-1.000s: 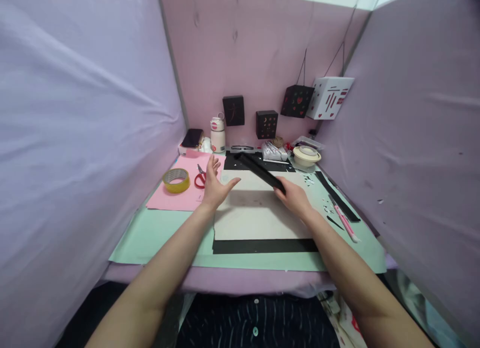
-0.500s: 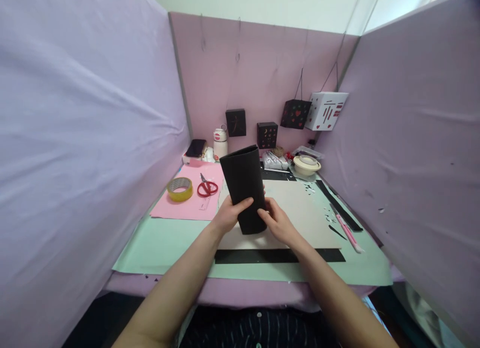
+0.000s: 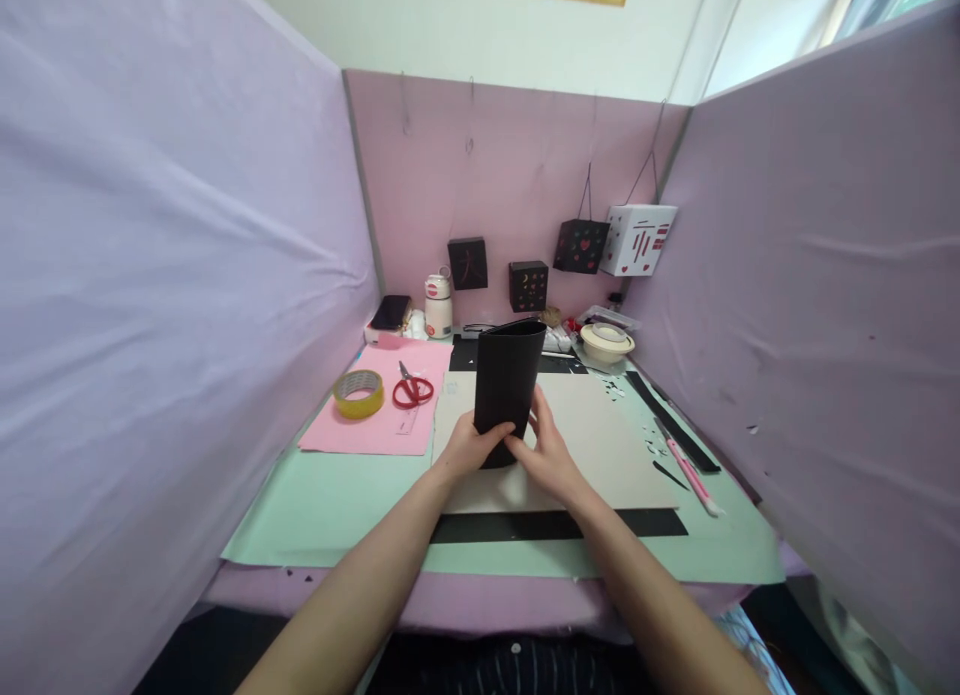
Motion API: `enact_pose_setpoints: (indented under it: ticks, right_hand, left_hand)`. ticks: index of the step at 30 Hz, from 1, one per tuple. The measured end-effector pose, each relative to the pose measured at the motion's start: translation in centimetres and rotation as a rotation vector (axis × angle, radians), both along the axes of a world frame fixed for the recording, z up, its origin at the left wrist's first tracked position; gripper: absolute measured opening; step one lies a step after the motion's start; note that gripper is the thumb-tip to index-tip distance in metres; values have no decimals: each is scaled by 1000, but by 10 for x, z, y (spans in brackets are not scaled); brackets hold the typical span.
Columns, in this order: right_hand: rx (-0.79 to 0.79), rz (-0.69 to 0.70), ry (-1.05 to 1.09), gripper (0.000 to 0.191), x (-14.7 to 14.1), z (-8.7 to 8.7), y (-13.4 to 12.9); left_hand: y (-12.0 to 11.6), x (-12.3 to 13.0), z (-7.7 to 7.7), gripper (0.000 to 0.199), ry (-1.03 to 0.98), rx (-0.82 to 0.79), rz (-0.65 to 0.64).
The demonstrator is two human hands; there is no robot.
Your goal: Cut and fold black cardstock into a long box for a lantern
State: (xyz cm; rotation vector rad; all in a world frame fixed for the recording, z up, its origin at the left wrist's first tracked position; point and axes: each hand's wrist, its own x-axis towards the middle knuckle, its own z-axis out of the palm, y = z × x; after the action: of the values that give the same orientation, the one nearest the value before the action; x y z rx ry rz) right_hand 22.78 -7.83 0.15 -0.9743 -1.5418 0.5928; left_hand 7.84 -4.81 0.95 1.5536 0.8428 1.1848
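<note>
A folded black paper sleeve [image 3: 507, 380] stands upright above the pale board [image 3: 600, 445], its top edge slightly parted. My left hand [image 3: 474, 443] grips its lower left part, thumb across the front. On the lower right side, my right hand [image 3: 546, 450] holds it too, with its thumb near the left thumb and fingers along the right edge. The fingers behind the paper are hidden.
Yellow tape [image 3: 358, 394] and red-handled scissors [image 3: 412, 387] lie on pink paper [image 3: 322, 437] at left. A pink cutter [image 3: 691, 475], black strips [image 3: 652, 524] and scraps are at right. Behind stand a bottle [image 3: 438, 307] and a round container [image 3: 606, 343]; decorated boxes [image 3: 580, 245] hang there.
The black paper has turned from a leftward tilt to nearly upright, and its opening shows wider. My thumbs have come closer together. The head view has tipped slightly upward.
</note>
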Motion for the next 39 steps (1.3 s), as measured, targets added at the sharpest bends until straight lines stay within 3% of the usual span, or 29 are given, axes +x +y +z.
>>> enact_pose_setpoints:
  ticks: [4, 9, 15, 27, 34, 39]
  right_hand:
    - [111, -128, 165, 52, -5, 22, -4]
    - [56, -180, 305, 31, -18, 31, -3]
    - [16, -243, 363, 33, -30, 26, -2]
    - [-2, -173, 338, 33, -24, 28, -6]
    - [107, -282, 226, 27, -20, 30, -9]
    - [189, -337, 120, 34, -20, 27, -8]
  left_hand:
    - [2, 0, -2, 44, 1, 21, -6]
    - [3, 4, -7, 39, 36, 38, 35]
    - [3, 9, -6, 33, 37, 39, 27]
    - [1, 8, -5, 32, 39, 36, 26]
    - [1, 9, -4, 31, 21, 39, 41]
    - [-1, 8, -1, 35, -3, 53, 19]
